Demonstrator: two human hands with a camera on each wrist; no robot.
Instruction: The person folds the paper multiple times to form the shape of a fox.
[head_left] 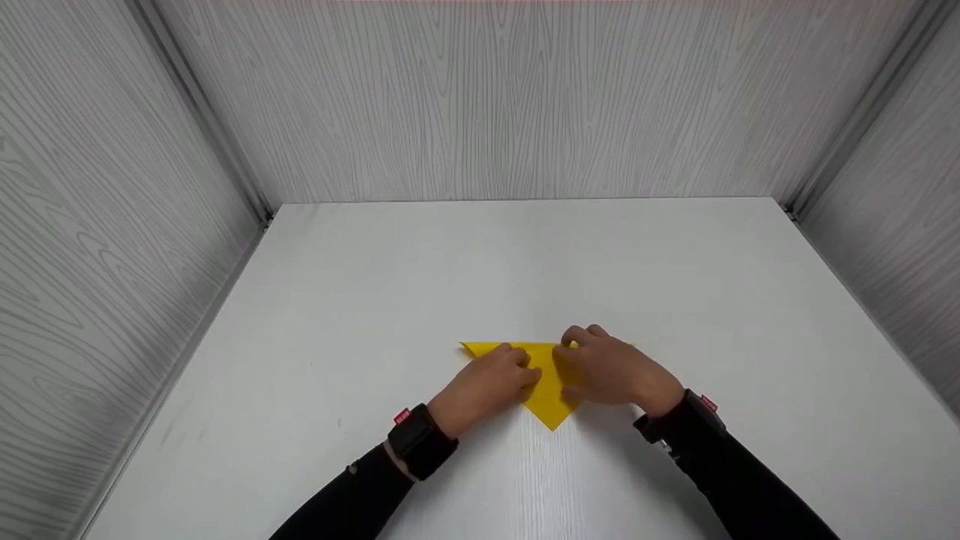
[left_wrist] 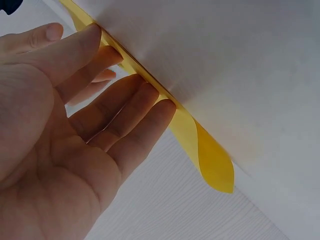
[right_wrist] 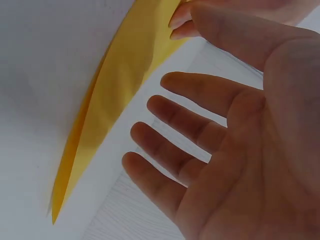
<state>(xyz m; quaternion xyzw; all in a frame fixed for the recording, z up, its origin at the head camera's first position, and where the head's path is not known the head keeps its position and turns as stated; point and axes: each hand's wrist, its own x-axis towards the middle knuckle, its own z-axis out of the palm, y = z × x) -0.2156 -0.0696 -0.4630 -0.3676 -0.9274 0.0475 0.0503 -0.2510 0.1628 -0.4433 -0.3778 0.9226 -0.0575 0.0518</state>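
A sheet of yellow paper [head_left: 547, 386], folded into a triangle, lies on the white tabletop with one corner toward the person and a long edge on the far side. My left hand [head_left: 489, 381] rests on its left part; in the left wrist view the fingertips [left_wrist: 167, 106] press along the paper, whose end corner curls up. Over the right part is my right hand [head_left: 611, 369]. In the right wrist view its fingers [right_wrist: 200, 95] are spread and loosely bent, apart from the paper [right_wrist: 120, 75], with nothing held. The hands hide parts of both side edges.
The white tabletop [head_left: 375, 277] stretches around the paper. Grey wood-grain panels stand at the back [head_left: 487, 97], the left [head_left: 97, 225] and the right [head_left: 900, 195]. Both wrists wear black bands over dark sleeves.
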